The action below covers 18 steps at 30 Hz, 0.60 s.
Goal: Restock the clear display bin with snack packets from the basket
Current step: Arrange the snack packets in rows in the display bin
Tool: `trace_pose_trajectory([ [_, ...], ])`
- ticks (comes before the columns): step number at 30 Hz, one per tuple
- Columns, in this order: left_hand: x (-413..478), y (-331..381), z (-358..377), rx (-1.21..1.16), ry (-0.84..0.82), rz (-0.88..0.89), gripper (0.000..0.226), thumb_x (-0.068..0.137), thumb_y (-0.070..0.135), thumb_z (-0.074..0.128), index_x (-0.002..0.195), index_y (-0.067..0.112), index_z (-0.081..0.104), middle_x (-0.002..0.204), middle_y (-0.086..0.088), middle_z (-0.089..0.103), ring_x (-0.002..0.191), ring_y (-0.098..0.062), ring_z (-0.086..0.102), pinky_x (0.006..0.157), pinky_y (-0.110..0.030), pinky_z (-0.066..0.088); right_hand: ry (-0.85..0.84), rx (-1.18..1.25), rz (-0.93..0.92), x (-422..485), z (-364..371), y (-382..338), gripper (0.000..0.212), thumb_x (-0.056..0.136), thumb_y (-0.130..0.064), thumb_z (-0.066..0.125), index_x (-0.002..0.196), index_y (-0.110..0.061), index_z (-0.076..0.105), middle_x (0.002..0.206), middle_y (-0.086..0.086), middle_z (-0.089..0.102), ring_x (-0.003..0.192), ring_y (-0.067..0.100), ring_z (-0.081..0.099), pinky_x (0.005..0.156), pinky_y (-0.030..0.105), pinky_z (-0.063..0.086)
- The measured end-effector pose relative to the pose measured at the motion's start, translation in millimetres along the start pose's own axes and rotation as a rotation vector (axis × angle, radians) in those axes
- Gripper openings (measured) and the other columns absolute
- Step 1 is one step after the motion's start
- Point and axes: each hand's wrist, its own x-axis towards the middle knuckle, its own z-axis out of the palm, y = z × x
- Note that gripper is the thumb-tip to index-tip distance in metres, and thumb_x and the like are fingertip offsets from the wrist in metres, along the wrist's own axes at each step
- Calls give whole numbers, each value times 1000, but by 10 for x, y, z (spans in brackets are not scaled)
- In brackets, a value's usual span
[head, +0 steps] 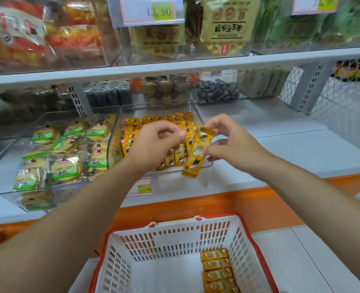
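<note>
Head view: right hand [227, 142] pinches a yellow snack packet [197, 153], tilted, at the front right corner of the clear display bin [198, 115]. Left hand [153, 142], fingers curled, hovers over packets standing in rows in the bin; whether it holds anything cannot be told. White basket [175, 235] with a red rim below holds more yellow packets [216, 269] on its right side.

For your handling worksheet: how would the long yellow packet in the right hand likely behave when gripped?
The yellow packet probably feels light: the right hand holds it by fingertips. It looks thin and glossy, so likely bendy and somewhat slippery. Flat, so unlikely to roll.
</note>
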Motion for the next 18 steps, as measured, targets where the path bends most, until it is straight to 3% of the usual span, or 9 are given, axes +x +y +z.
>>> trace_pose_trajectory([
  [3, 366, -191, -38, 383, 43, 44, 11, 92, 27, 74, 93, 34, 66, 98, 11, 69, 80, -4, 62, 61, -17, 47, 57, -180, -97, 123, -170, 15, 48, 75, 0, 73, 102, -38, 60, 104, -7, 57, 64, 13, 60, 76, 41, 55],
  [6, 636, -426, -5, 718, -118, 60, 35, 84, 40, 79, 115, 37, 63, 119, 6, 59, 110, -18, 55, 84, -32, 46, 27, -281, -159, 317, -218, -2, 46, 72, -2, 74, 96, -38, 62, 99, -9, 63, 75, 21, 66, 73, 39, 56],
  [10, 828, -639, 143, 889, -152, 112, 60, 79, 52, 79, 132, 38, 56, 135, -2, 52, 127, -25, 44, 100, -42, 44, -39, -576, -229, 607, -168, 25, 41, 69, -7, 78, 93, -36, 62, 92, -15, 67, 87, 12, 66, 69, 8, 45],
  [11, 869, -670, 171, 897, -129, 114, 62, 78, 54, 79, 132, 38, 54, 135, -2, 52, 127, -26, 44, 101, -44, 44, -66, -642, -235, 675, -156, 38, 40, 69, -8, 78, 94, -34, 62, 93, -14, 68, 88, 12, 65, 71, 7, 45],
  [14, 950, -737, 165, 920, -89, 123, 58, 76, 59, 78, 125, 38, 56, 132, -1, 53, 127, -27, 44, 102, -44, 41, -173, -765, -239, 883, -90, 87, 38, 71, -11, 83, 99, -28, 65, 96, -9, 68, 94, 14, 65, 84, 28, 50],
  [18, 957, -886, 23, 842, -45, 107, 48, 73, 61, 80, 113, 40, 63, 127, -1, 54, 125, -28, 44, 103, -46, 41, -250, -894, -263, 1158, 59, 102, 40, 72, -18, 86, 99, -33, 61, 96, -18, 61, 102, 8, 63, 88, 30, 47],
])
